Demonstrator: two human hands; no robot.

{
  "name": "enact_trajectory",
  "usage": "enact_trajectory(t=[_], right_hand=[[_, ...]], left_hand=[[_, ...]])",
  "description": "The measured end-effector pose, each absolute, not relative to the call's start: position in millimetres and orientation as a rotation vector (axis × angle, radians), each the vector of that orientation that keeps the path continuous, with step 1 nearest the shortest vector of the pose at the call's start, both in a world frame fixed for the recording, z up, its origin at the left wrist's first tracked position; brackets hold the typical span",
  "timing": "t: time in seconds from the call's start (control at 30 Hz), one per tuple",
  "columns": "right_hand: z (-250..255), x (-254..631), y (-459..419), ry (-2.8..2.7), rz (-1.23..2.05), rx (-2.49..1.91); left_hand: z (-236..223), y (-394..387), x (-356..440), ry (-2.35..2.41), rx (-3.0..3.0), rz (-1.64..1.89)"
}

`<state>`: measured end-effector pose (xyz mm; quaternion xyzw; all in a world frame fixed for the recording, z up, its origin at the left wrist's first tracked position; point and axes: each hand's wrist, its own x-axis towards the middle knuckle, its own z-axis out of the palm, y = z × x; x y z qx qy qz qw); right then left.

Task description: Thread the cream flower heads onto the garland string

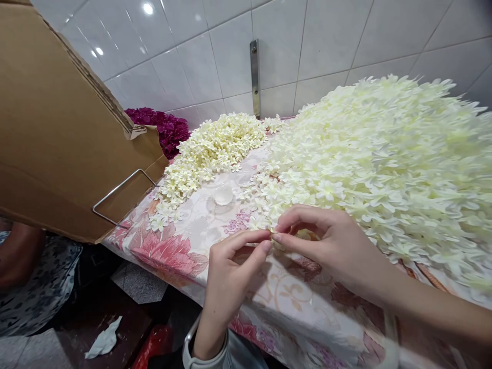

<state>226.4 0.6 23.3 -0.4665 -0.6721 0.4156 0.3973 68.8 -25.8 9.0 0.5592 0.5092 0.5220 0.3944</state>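
My left hand (234, 271) and my right hand (326, 238) meet fingertip to fingertip above the near part of the table. Thumb and forefinger are pinched on each. What lies between the fingertips is tiny and mostly hidden, so I cannot make it out. Just beyond them, small white artificial flowers (263, 200) are strewn on the floral tablecloth (192, 261). A tall heap of larger white, yellow-centred flowers (376, 154) rises behind and beside my right hand. Farther left lies a lower pile of small cream flowers (219, 143).
A big cardboard box (69, 133) stands at the left, beside a bent metal wire handle (123, 189). Purple flowers (169, 130) sit behind it. A small clear dish (223, 195) rests mid-table. Against the tiled wall is a metal bracket (255, 77). Another person's arm (21, 251) shows lower left.
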Motion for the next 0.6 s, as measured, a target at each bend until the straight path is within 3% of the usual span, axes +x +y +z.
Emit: enact_trajectory(t=[0.6], right_hand=[[27.0, 224.9, 0.1, -1.539, 1.451, -1.106]], left_hand=[[7.9, -25.3, 68.0, 1.318, 1.359, 1.348]])
